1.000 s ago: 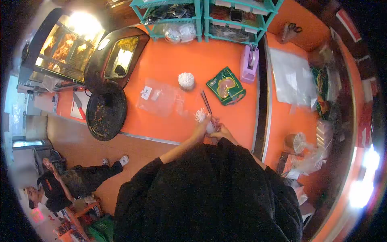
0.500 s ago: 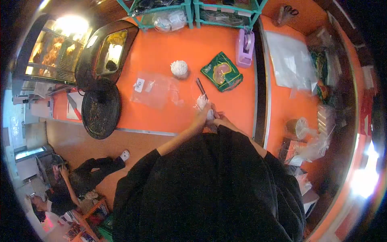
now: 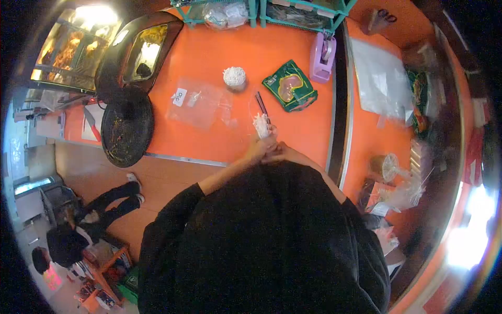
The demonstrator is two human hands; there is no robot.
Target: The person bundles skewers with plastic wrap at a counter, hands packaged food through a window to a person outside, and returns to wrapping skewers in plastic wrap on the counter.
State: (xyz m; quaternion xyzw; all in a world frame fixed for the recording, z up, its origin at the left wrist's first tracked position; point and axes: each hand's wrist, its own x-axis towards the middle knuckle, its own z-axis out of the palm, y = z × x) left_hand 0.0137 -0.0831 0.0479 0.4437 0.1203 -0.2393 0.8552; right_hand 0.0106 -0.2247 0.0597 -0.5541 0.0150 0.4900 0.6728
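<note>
Left hand (image 3: pixel 261 148): clamped round white enoki-like bundle (image 3: pixel 260 126), frame centre
Right hand (image 3: pixel 282 153): beside left, grip unclear
Dark sticks (image 3: pixel 261 103): just beside bundle
Tape dispenser (image 3: pixel 321 62): upper right

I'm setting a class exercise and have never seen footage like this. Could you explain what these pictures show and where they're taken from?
There is no robot here: one camera, worn on a person's head, looks forward and down. The black clothing in the lower middle is that person's own. The left hand grips a white bundle of thin pieces; the right hand is close beside it, its exact grip hard to make out. On the orange counter are a clear plastic bag, a green packet, slim dark sticks, a round white-topped object and a purple tape dispenser.
</note>
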